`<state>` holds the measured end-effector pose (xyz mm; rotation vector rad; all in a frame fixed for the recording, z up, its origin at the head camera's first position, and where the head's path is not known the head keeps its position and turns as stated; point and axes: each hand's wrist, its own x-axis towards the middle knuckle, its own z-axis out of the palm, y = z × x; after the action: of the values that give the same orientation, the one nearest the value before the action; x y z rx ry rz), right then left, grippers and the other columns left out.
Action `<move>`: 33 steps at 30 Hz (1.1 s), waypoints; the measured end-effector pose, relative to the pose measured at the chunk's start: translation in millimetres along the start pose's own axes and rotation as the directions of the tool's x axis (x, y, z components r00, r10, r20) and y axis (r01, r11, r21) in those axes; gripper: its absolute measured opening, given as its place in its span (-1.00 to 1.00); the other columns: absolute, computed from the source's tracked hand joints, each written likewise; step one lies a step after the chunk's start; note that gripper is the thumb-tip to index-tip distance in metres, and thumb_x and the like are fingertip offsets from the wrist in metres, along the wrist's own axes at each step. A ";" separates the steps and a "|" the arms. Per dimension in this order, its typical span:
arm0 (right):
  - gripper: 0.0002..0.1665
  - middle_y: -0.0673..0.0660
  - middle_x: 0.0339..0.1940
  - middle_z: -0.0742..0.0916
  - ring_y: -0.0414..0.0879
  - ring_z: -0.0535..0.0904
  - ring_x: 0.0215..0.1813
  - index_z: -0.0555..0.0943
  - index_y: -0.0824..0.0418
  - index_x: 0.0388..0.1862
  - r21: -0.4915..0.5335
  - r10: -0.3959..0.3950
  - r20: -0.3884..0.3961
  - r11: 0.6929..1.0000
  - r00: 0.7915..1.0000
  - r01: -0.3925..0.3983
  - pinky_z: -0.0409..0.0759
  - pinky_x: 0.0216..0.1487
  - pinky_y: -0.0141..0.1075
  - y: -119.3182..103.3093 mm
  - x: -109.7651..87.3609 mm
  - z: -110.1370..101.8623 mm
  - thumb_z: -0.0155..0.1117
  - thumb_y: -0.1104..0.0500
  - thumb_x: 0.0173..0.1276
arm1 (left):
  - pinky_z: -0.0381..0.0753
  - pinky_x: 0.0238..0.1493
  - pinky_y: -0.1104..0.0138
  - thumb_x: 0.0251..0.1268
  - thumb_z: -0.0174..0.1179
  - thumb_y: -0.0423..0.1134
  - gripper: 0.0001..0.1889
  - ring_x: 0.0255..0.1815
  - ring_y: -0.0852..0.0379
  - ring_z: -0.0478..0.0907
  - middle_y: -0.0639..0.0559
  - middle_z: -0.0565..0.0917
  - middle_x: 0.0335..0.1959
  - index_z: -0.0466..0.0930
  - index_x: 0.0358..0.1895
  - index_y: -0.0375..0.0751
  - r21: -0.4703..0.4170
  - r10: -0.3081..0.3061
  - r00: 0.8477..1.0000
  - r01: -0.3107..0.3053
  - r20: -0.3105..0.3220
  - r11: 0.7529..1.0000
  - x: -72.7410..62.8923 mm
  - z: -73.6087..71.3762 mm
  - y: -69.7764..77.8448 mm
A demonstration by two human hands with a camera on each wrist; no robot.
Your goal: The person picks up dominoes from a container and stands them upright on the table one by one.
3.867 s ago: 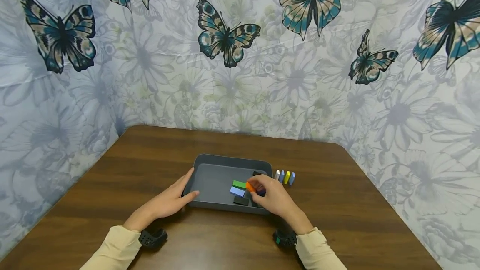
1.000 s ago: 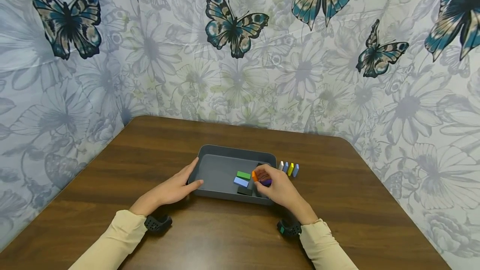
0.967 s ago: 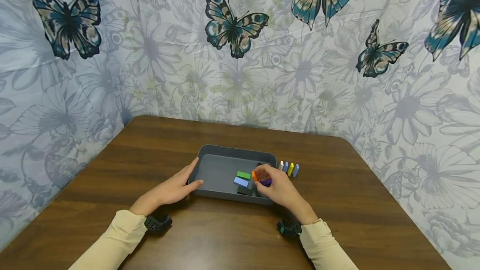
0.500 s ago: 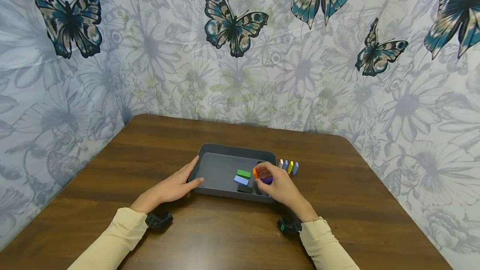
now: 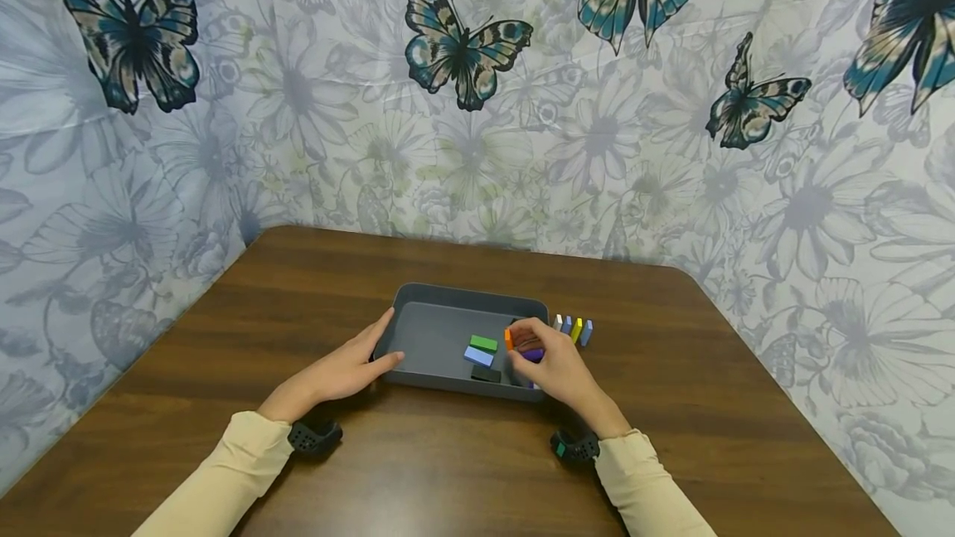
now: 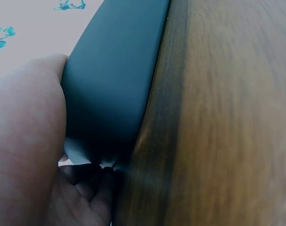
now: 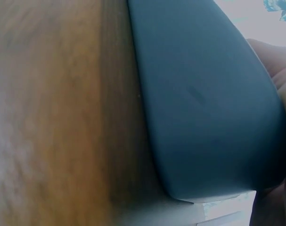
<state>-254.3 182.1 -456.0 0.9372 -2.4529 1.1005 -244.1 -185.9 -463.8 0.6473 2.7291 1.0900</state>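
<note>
In the head view a dark grey tray (image 5: 433, 315) stands on the table. My left hand (image 5: 339, 367) grips its left end, thumb over the front rim; in the left wrist view the fingers (image 6: 98, 200) curl at the tray's corner. My right hand (image 5: 554, 363) pinches an upright orange block (image 5: 509, 340) between thumb and forefinger, inside the tray's right part. A purple block (image 5: 533, 355) shows in the gap of that hand, partly hidden. A green block (image 5: 483, 343), a light blue block (image 5: 478, 356) and a black block (image 5: 486, 374) lie flat left of it.
Just beyond the tray's right end a white block (image 5: 557, 322), a yellow block (image 5: 577, 330) and two blue ones stand upright in a row on the wooden table (image 5: 448, 454). Behind it hangs a butterfly-patterned cloth (image 5: 336, 131).
Earlier the orange block lay tilted beside the green one; now it stands upright at my right fingertips. During the last second my right hand lifts slightly. My left hand stays on the tray.
</note>
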 end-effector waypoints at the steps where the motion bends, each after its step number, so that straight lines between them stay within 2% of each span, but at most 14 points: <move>1: -0.56 0.03 -0.08 0.77 -0.11 0.74 -0.05 0.60 0.12 0.11 -0.002 0.001 -0.002 1.000 1.000 -0.001 0.74 -0.01 -0.20 -0.1 0.1 0.3 0.48 0.37 0.30 | 0.03 0.54 -0.28 0.62 0.02 0.16 -0.07 0.69 -0.30 -0.13 -0.20 -0.20 0.72 -0.37 0.71 -0.10 0.002 0.000 1.000 0.000 -0.001 1.000 0.2 -0.1 -0.5; 8: -0.57 0.02 -0.08 0.77 -0.11 0.74 -0.06 0.60 0.12 0.11 -0.001 0.018 0.010 1.000 1.000 -0.018 0.74 -0.01 -0.24 -0.9 -1.3 2.1 0.47 0.36 0.31 | 0.03 0.54 -0.29 0.61 0.01 0.18 -0.06 0.69 -0.30 -0.14 -0.20 -0.21 0.72 -0.38 0.71 -0.08 0.000 -0.007 1.000 0.007 0.013 1.000 -0.5 0.2 -3.3; 23: -0.57 0.04 -0.07 0.77 -0.12 0.74 -0.05 0.60 0.13 0.11 -0.005 0.014 0.001 1.000 1.000 -0.014 0.74 0.00 -0.21 -1.2 2.3 0.1 0.48 0.37 0.30 | 0.02 0.55 -0.28 0.61 0.01 0.19 -0.06 0.69 -0.30 -0.14 -0.21 -0.20 0.72 -0.37 0.71 -0.11 0.004 0.009 1.000 -0.009 0.001 1.000 1.9 -1.8 -1.9; 33: -0.56 0.07 -0.05 0.77 -0.07 0.75 -0.04 0.60 0.14 0.12 0.034 0.008 -0.009 0.999 1.000 -0.008 0.75 -0.02 -0.13 -1.3 0.5 -2.5 0.47 0.39 0.30 | 0.01 0.56 -0.27 0.59 0.01 0.23 -0.04 0.70 -0.29 -0.16 -0.19 -0.21 0.72 -0.37 0.71 -0.12 -0.003 0.004 1.000 -0.004 0.005 1.000 1.5 0.0 -0.8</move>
<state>-253.7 183.1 -453.4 0.9309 -2.4397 1.1505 -245.7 -185.7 -464.3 0.6547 2.7226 1.0924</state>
